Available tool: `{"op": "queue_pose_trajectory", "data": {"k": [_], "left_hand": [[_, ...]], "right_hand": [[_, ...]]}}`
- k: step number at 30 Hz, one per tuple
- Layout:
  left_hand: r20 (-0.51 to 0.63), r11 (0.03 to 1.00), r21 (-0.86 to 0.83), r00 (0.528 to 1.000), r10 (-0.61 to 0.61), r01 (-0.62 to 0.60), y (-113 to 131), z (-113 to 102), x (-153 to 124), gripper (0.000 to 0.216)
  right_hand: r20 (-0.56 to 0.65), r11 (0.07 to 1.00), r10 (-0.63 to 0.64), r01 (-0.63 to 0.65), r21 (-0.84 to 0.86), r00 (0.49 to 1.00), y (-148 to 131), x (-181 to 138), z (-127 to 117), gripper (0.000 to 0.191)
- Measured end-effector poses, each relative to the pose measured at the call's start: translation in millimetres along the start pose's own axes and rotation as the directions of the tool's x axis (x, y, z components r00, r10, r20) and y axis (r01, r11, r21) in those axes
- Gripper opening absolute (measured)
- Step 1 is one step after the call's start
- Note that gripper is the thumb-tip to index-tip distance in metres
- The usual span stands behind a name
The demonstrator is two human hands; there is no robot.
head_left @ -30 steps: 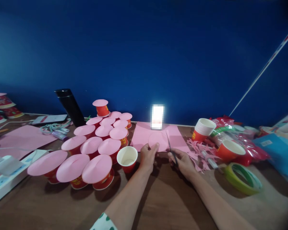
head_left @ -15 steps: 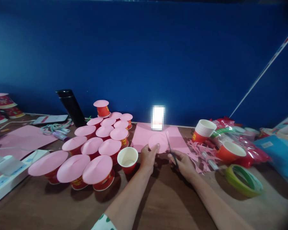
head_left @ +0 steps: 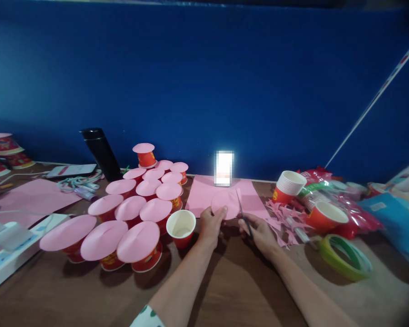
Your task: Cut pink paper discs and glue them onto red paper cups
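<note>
Fingers (head_left: 221, 210) of the left hand (head_left: 209, 223) pinch the lower edge of a pink paper disc (head_left: 225, 203), thumb on top, holding it up off the surface (head_left: 225, 290) at the middle of the frame, so that its rim is free all round. The right hand (head_left: 259, 232) is closed around the handles of a pair of scissors (head_left: 242, 210), whose blades point up and away just right of the disc; whether the blades touch the paper I cannot tell. Behind the disc lies a pink sheet (head_left: 252, 200). Just left of the left hand stands an open paper cup (head_left: 181, 227), beside a cluster of capped cups (head_left: 136, 213) at centre left. Pink scraps (head_left: 282, 215) and a roll of tape (head_left: 344, 256) lie to the right.
</note>
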State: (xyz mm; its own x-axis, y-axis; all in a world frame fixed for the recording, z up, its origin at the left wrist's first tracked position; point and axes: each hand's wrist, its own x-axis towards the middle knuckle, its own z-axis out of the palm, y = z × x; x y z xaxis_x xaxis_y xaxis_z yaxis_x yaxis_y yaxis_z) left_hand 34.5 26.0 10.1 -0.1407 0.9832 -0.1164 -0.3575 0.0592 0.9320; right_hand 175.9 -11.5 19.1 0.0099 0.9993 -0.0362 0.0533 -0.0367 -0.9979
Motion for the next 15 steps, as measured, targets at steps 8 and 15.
{"op": "queue_pose_trajectory", "data": {"k": [8,15], "left_hand": [[-0.008,0.999,-0.032,1.000,-0.014,0.014,-0.8,-0.2,0.7,0.035],[-0.016,1.000,-0.021,1.000,-0.010,0.010,-0.5,0.1,1.4,0.035]], "right_hand": [[0.008,1.000,-0.001,0.001,-0.028,1.000,1.6,0.6,-1.1,0.046],[0.014,1.000,0.008,-0.007,-0.022,1.000,2.4,0.4,-1.2,0.047]]}}
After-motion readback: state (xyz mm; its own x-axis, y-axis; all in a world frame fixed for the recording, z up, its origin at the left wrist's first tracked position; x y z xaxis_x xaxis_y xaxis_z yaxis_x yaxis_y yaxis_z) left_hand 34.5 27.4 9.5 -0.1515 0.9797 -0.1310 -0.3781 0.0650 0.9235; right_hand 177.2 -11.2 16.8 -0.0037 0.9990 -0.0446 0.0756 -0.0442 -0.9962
